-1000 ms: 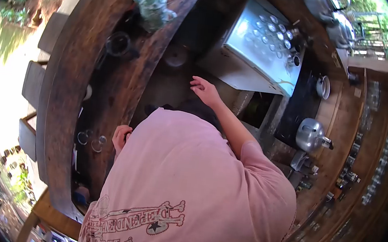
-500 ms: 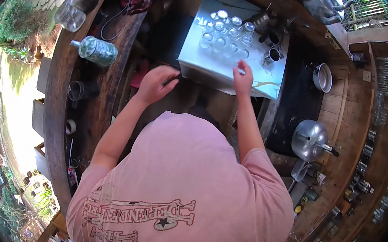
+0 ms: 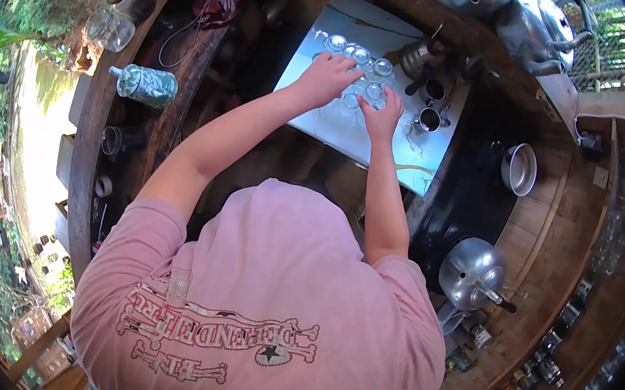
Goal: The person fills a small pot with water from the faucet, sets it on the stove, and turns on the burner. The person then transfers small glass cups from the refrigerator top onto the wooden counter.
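Observation:
Several clear drinking glasses stand grouped on a white, glossy-topped surface. My left hand reaches over the left side of the group, its fingers stretched out and partly covering some glasses. Close by on the right, my right hand has thumb and fingers apart beside the glass at the near edge. Whether either hand touches a glass, I cannot tell. To the right of the group are a dark-filled metal cup and a second cup.
A metal pot stands behind the cups. On the right are a kettle and a white-rimmed bowl; large kettles stand at the back right. A green-and-white patterned container is on the wooden counter at left.
Both hands have moved forward to the glasses, the left also to the right, across the white surface. The view has shifted slightly. The glasses are now partly hidden by my hands.

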### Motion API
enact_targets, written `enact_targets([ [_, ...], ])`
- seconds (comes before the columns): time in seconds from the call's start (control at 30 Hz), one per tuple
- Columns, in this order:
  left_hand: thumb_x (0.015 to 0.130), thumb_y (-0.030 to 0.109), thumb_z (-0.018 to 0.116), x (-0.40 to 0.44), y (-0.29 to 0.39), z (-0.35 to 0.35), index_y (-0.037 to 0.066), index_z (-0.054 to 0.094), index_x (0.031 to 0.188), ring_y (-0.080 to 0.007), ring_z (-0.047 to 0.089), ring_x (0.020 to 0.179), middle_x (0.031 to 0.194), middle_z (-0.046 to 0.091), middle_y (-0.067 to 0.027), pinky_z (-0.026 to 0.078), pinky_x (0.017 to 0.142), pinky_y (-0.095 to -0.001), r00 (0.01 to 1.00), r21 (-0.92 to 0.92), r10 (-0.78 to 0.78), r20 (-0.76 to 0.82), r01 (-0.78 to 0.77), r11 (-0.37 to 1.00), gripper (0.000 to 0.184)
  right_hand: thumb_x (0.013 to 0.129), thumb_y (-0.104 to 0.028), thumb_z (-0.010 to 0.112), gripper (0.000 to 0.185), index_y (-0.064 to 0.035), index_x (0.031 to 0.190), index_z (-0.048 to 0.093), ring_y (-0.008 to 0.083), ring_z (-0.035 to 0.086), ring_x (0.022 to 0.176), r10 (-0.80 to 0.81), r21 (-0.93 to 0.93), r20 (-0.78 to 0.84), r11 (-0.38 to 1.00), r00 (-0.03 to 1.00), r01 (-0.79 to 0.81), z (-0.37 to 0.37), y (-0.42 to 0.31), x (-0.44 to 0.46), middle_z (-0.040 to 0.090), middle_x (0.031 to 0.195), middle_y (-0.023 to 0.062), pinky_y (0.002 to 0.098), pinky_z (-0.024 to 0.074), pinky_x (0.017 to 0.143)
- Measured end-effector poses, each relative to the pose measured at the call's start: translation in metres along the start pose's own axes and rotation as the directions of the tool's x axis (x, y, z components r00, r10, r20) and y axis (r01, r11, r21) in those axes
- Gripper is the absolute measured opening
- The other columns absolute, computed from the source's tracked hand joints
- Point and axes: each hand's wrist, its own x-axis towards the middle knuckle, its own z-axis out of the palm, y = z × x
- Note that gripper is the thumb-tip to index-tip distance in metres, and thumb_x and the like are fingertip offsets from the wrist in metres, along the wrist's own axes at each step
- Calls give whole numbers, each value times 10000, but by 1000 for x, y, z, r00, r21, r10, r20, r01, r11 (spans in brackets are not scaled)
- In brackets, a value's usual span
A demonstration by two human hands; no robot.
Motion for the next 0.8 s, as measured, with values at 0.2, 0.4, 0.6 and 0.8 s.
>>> enact_targets([
  [0.2, 705, 129, 797, 12, -2, 16, 145, 616, 1154, -246, 602, 1089, 1092, 615, -54, 443, 866, -399, 999, -16, 34, 34, -33, 999, 484, 755, -149, 878, 579, 5, 1237, 597, 254, 581, 1145, 157, 512, 66, 842, 985, -169, -1, 27, -2, 597, 1240, 131, 366, 476, 990],
  [0.4, 686, 170, 794, 9, 7, -12, 139, 678, 1026, -289, 598, 1063, 1055, 610, -83, 472, 870, -438, 980, -124, 12, -200, -38, 992, 360, 854, 25, 743, 444, 14, 1261, 567, 191, 589, 1139, 241, 767, 116, 594, 963, -241, -31, 10, -9, 612, 1261, 121, 328, 507, 967],
  [0.6, 833, 327, 812, -97, 20, -91, 100, 643, 1181, -215, 637, 978, 1095, 645, -98, 499, 851, -354, 779, -815, -611, -137, 262, 517, 448, 915, -36, 654, 256, 3, 1160, 587, 249, 591, 1181, -24, 792, 86, 608, 996, -54, -66, -19, -31, 630, 1274, 152, 369, 454, 1037],
  [0.8, 884, 138, 785, -297, 61, -46, 26, 488, 1215, -188, 634, 1083, 1146, 642, -118, 536, 889, -312, 470, -948, -844, 259, -44, -316, 459, 883, -225, 745, 512, -38, 1295, 506, 336, 622, 1147, -49, 837, 481, 324, 876, -441, -50, -87, -65, 644, 1163, 139, 430, 516, 977],
])
